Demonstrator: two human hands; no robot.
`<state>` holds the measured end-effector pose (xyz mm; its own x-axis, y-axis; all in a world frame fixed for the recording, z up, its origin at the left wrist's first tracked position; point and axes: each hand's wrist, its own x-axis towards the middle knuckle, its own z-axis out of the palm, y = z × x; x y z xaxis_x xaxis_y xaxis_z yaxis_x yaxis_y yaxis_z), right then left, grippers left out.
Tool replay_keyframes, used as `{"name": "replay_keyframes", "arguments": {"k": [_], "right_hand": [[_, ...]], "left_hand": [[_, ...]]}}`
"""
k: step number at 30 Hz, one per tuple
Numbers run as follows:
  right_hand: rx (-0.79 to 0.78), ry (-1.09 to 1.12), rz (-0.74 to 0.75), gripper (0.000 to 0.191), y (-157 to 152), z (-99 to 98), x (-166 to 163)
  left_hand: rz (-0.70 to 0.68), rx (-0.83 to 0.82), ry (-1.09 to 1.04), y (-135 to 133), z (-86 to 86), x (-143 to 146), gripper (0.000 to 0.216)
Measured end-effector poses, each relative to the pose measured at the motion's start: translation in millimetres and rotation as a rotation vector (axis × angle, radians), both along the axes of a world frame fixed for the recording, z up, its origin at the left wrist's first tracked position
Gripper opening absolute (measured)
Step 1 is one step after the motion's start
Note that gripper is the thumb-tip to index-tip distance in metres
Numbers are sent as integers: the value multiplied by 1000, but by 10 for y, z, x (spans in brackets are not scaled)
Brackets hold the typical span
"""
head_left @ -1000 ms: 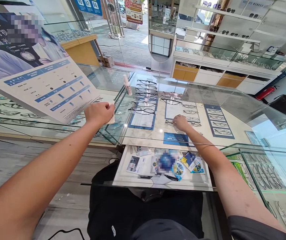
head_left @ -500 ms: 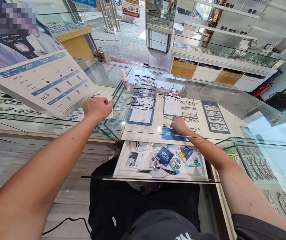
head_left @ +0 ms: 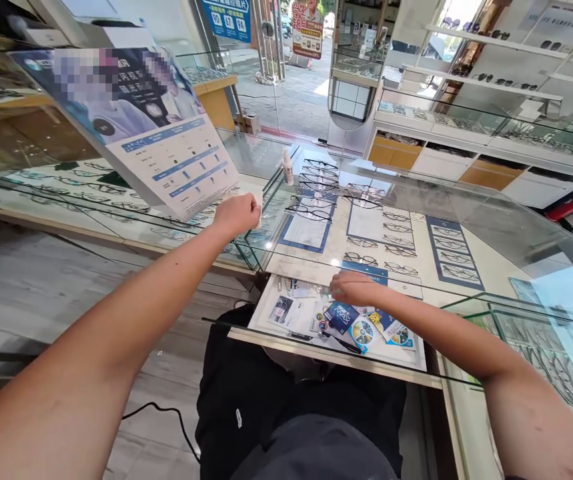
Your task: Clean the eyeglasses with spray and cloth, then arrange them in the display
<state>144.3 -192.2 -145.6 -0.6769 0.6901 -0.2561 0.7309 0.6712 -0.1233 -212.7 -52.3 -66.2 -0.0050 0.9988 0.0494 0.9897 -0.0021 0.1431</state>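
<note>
My left hand [head_left: 239,215] is closed on a small white cloth [head_left: 257,199] and rests on the glass countertop [head_left: 486,220], next to a tilted lens poster [head_left: 176,160]. My right hand [head_left: 353,289] reaches under the glass. It lies, fingers curled, at the near edge of the white display tray [head_left: 326,257] that holds rows of eyeglass frames [head_left: 361,259]. What the fingers hold, if anything, is hidden. Below that hand a lower shelf carries leaflets and discs [head_left: 361,330].
A small white spray bottle [head_left: 287,167] stands on the glass beyond several black frames [head_left: 313,193]. More glass cases with eyewear lie at the left [head_left: 81,187] and right [head_left: 541,347]. A black cable [head_left: 166,417] runs over the floor by my legs.
My right hand has drawn back from the frames in mid-tray to the tray's near edge. The view has swung left. The left hand still sits on the cloth.
</note>
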Motion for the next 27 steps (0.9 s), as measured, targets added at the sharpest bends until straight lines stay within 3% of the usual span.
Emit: {"name": "replay_keyframes", "arguments": {"k": [4,7,9,11,14,16,21,27], "right_hand": [[-401,137,219,24,-515,548,-286],[-513,257,270,26,-544,1081,-269],[-432,314,181,31,-317,1364,-148],[-189,335,-10,32,66,1513,30],[322,268,-363,28,741,1476,318],[512,216,-518,33,1128,1346,469],[548,100,-573,36,1653,1046,580],[528,33,-585,33,1776,941,498]], "left_hand": [[-34,140,5,-56,-103,-33,65],[-95,-22,32,26,-173,-104,84],[-112,-124,52,95,-206,-152,91],[-122,-152,60,140,-231,-183,95],[-124,-119,31,152,-251,-194,97],[-116,-104,7,145,-254,-189,94],[-112,-120,31,144,-257,-183,89],[-124,-68,51,101,-273,-168,90]]}}
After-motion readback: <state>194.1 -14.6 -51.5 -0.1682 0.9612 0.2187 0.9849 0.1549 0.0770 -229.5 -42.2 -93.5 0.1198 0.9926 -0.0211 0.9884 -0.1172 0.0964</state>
